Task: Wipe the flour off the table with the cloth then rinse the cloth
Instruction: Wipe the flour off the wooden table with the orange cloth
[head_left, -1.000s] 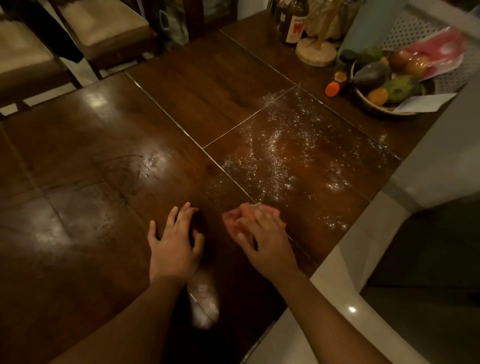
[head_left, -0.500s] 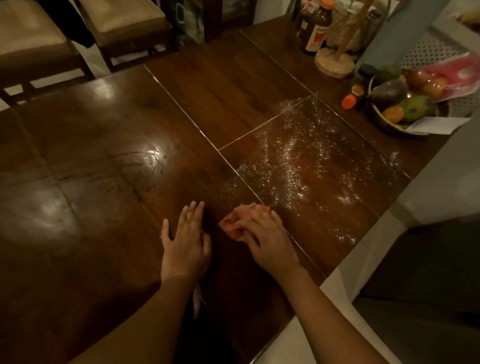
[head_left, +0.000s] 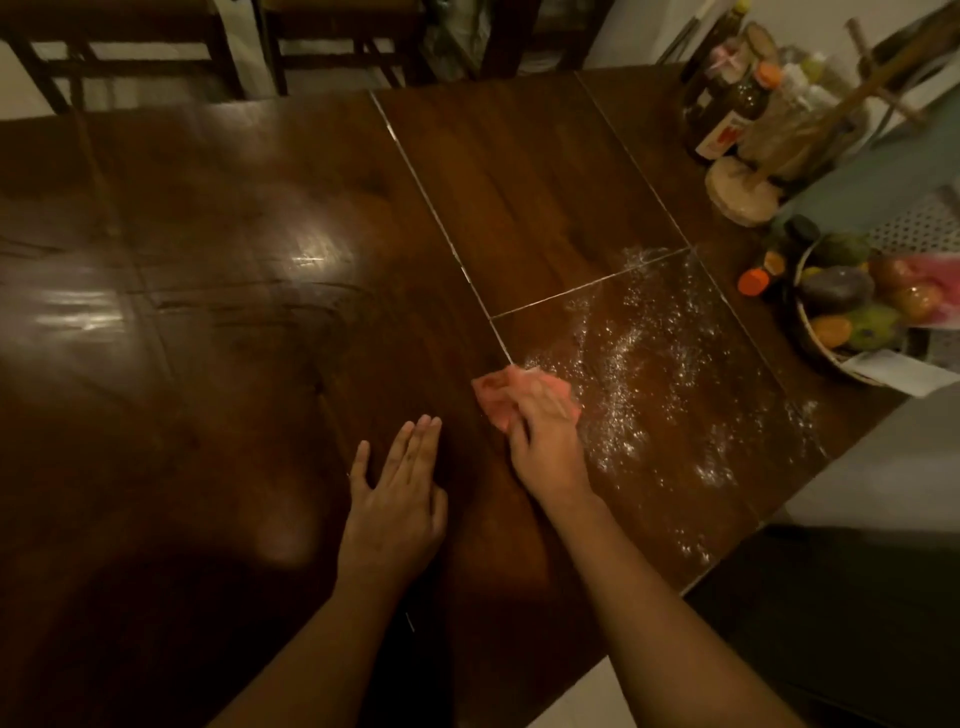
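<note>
One cloth, pink and bunched, lies on the table at the flour's 9 o'clock edge. The right hand presses it down, fingers together. The left hand lies flat at the cloth's 7 o'clock, fingers straight. Nothing sits between cloth and flour. One fruit basket at 2 o'clock, one wooden stand and a bottle cluster at 1, count unclear. Two chairs at 11.
</note>
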